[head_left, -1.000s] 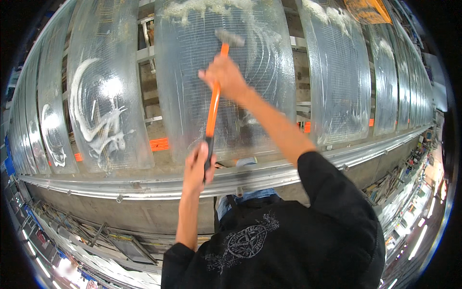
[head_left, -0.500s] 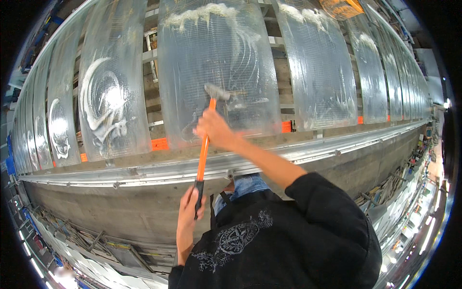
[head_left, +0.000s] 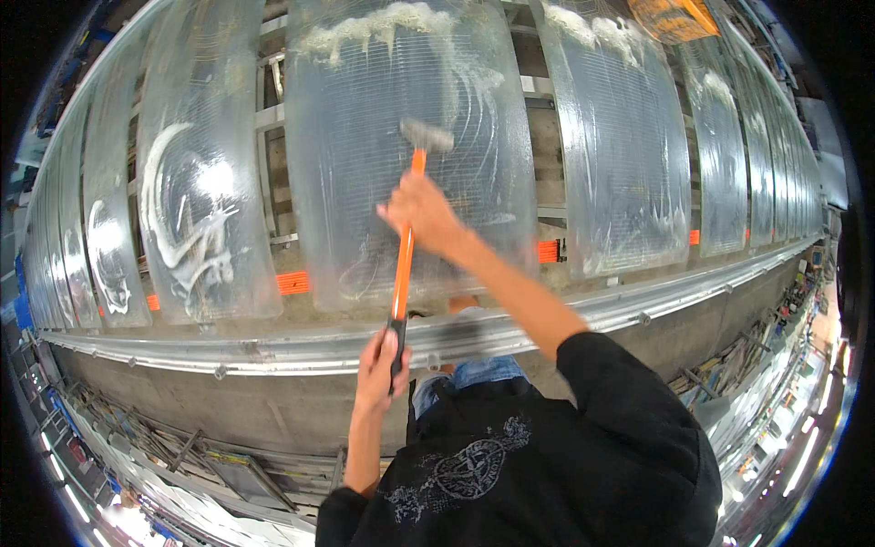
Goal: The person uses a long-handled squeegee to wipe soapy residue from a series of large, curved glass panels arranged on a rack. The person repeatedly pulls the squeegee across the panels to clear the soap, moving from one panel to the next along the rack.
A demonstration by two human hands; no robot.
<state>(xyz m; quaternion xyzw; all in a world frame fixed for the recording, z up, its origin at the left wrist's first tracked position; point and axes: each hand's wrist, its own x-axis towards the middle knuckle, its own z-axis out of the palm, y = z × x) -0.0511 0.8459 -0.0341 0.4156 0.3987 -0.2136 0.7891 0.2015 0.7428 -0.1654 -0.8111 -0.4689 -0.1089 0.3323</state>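
Both my hands hold a long-handled tool [head_left: 402,284] with an orange shaft, a black end grip and a short grey crosswise head. Its head is blurred, so I cannot tell a roller from a hammer. My left hand [head_left: 381,366] is wrapped round the black grip near my body. Higher up, just below the head, my right hand [head_left: 424,217] grips the orange shaft. The head is over the middle of a wide, wet-looking translucent panel [head_left: 365,182]; whether it touches is unclear. Whitish, foamy residue [head_left: 378,27] lies across the panel's far part.
Similar panels stand in a row to the left [head_left: 205,164] and right [head_left: 624,155], with gaps between them. A metal rail [head_left: 273,354] runs along their near side. Orange strips [head_left: 293,283] show in the gaps. An orange container [head_left: 673,20] sits at the far right.
The tool's head has moved farther up the panel and slightly right. Both hands have shifted with it, still gripping the handle.
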